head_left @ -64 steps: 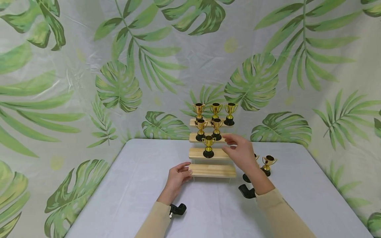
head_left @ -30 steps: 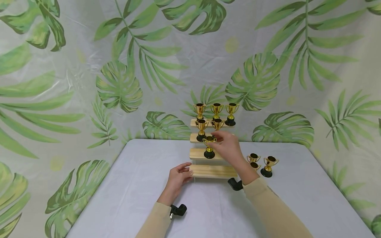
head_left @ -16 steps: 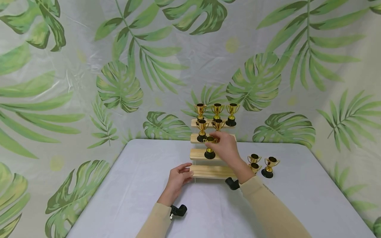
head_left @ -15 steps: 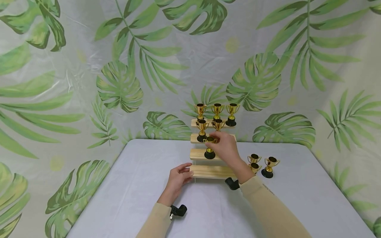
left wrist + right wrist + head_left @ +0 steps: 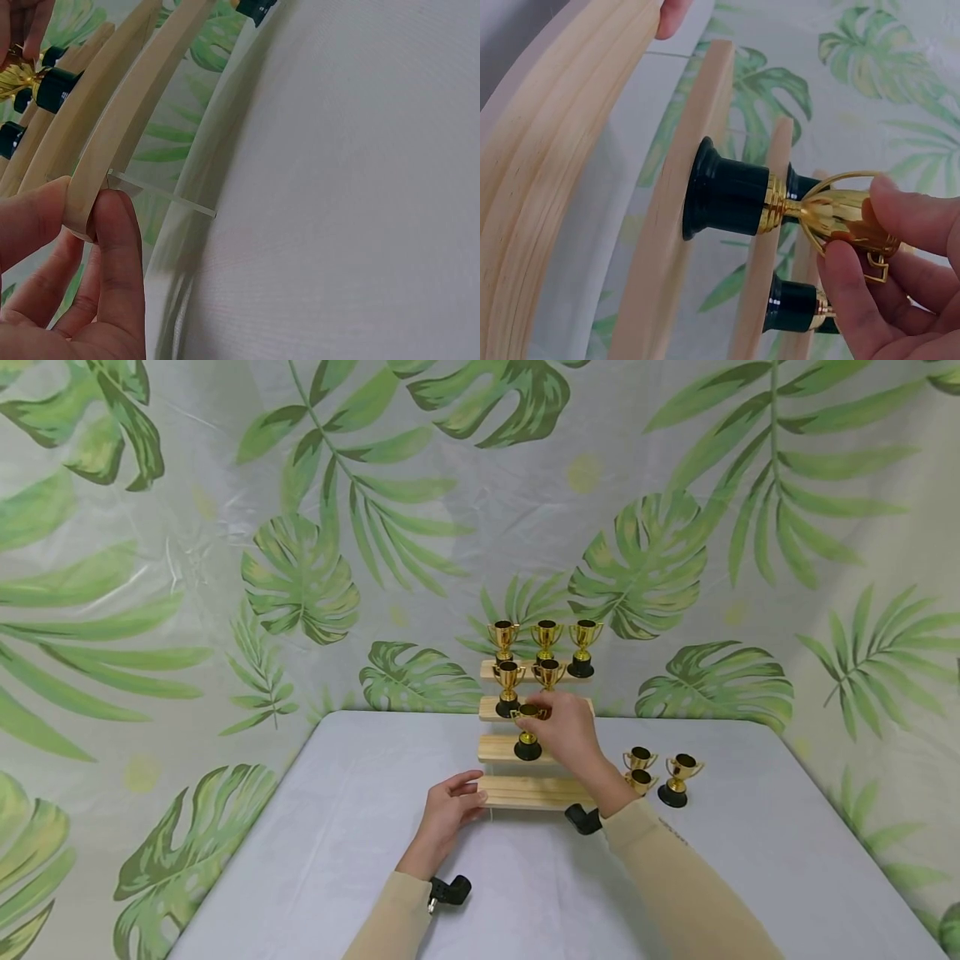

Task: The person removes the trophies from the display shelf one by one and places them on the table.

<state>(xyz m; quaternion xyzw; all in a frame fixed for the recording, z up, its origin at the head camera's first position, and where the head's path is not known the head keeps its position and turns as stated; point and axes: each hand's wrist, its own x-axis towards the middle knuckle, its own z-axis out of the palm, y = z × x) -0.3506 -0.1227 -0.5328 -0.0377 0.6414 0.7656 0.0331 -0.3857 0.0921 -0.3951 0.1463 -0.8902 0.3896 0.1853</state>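
One trophy [image 5: 527, 730] between right fingers [image 5: 551, 724]

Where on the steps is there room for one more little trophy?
The bottom step is bare along its whole front. The second step holds one trophy, pinched by the right hand. The top step is crowded with three. The table left of the left hand is bare.

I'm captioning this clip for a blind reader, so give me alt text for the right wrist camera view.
A right hand pinches the gold cup of a small trophy whose black base sits on a step of a stepped wooden stand. A second trophy stands on the step behind, against a leaf-print backdrop.
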